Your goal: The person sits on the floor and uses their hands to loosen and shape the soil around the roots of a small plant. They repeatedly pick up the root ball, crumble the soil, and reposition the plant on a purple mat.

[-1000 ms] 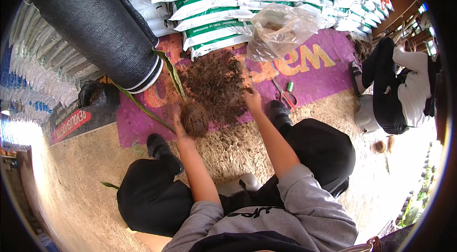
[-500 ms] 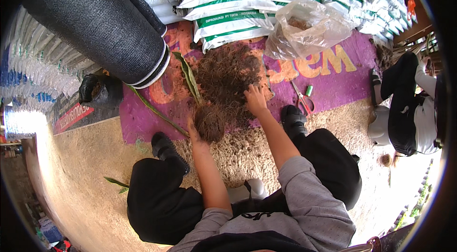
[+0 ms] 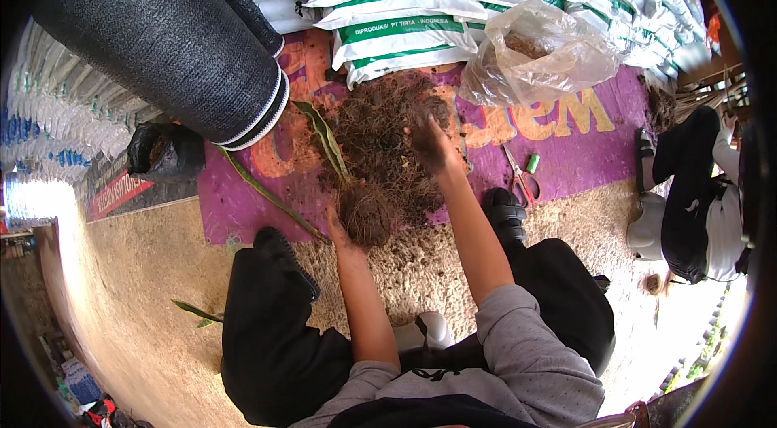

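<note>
1. Black mesh roll [image 3: 162, 40] lies top left, stacked white sacks [image 3: 405, 15] behind the purple mat [image 3: 566, 145].
2. Clear plastic bag [image 3: 538, 56] sits right of the fibre pile [image 3: 388, 137], on the mat.
3. Right hand [image 3: 431, 145] – fingers spread loose, digging into the pile.
4. Left hand [image 3: 344, 226] cups the root ball [image 3: 366, 214] of a plant – leaves [image 3: 324, 141] pointing up-left.
5. Scissors [image 3: 520, 179] lie just right of the pile.

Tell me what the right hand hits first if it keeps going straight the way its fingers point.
The right hand already rests on the pile of brown fibrous soil; straight on, it would likely push further into it, towards the stacked white sacks.
</note>
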{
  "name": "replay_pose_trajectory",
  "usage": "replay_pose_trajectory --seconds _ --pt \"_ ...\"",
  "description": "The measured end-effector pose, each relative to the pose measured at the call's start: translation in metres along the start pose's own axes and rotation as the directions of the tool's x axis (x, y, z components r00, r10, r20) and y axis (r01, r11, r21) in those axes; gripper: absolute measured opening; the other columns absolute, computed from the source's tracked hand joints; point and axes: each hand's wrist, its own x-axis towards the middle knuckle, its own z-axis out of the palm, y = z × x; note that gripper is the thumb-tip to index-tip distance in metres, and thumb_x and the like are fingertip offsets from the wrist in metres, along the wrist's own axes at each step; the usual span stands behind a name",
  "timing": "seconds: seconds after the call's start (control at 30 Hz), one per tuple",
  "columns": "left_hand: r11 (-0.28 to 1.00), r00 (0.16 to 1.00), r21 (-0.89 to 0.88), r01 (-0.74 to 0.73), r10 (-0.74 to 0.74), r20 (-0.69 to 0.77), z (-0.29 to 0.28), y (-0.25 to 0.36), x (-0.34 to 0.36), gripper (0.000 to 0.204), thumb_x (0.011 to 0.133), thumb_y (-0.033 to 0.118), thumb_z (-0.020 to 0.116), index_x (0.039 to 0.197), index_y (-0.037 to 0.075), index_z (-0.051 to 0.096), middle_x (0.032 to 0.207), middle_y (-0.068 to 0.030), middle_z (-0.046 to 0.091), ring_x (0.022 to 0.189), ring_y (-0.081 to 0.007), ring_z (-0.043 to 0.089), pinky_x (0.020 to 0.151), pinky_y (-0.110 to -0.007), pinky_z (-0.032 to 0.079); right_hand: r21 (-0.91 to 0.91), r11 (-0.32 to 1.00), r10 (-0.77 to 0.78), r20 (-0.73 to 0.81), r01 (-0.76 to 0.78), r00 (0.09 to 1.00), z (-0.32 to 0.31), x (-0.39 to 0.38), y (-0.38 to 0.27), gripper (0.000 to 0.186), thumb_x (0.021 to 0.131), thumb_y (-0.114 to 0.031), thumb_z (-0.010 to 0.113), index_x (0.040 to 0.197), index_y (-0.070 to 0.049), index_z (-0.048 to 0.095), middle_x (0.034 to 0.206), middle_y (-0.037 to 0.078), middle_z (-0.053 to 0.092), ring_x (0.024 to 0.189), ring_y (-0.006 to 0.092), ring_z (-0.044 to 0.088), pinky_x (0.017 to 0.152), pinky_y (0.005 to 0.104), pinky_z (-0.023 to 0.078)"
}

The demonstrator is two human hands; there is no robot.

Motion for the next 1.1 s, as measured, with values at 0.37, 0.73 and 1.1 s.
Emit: replay_pose_trajectory --seconds 0.37,0.73,1.1 --pt "0.996 0.999 -0.085 0.013 -0.011 0.031 0.021 0.011 -0.015 0.042 0.088 0.042 0.046 0.108 0.006 0.057 0.099 -0.0087 0.063 0.086 -0.0233 0.062 0.075 -0.038 0.052 -0.025 0.995 0.103 0.085 -0.101 0.991 0.087 -0.063 -0.017 0.026 0.092 -0.029 0.050 0.105 -0.008 0.054 0.091 0.008 0.063 0.082 0.0220 0.062 0.071 0.0344 0.050" --pt "0.993 0.979 -0.114 0.035 -0.012 0.201 0.075 0.028 -0.062 0.049 0.088 0.050 0.043 0.110 0.008 0.056 0.102 -0.0076 0.061 0.093 -0.0218 0.060 0.076 -0.037 0.051 -0.609 -0.139 -0.225 0.788 0.781 0.574 0.176 -0.219 -0.056 0.034 0.084 -0.009 0.057 0.117 -0.002 0.055 0.112 0.012 0.059 0.103 0.0255 0.055 0.089 0.0347 0.042" --pt "0.993 0.963 -0.093 0.067 -0.040 0.268 0.077 0.021 -0.091 0.038 0.088 0.040 0.051 0.111 0.010 0.057 0.108 -0.0042 0.061 0.095 -0.0188 0.060 0.077 -0.035 0.052 -0.382 -0.524 0.227 0.799 0.761 0.557 0.184 -0.294 -0.067 0.060 0.069 0.005 0.055 0.127 0.002 0.043 0.135 0.021 0.039 0.105 0.0330 0.047 0.092 0.0404 0.040"
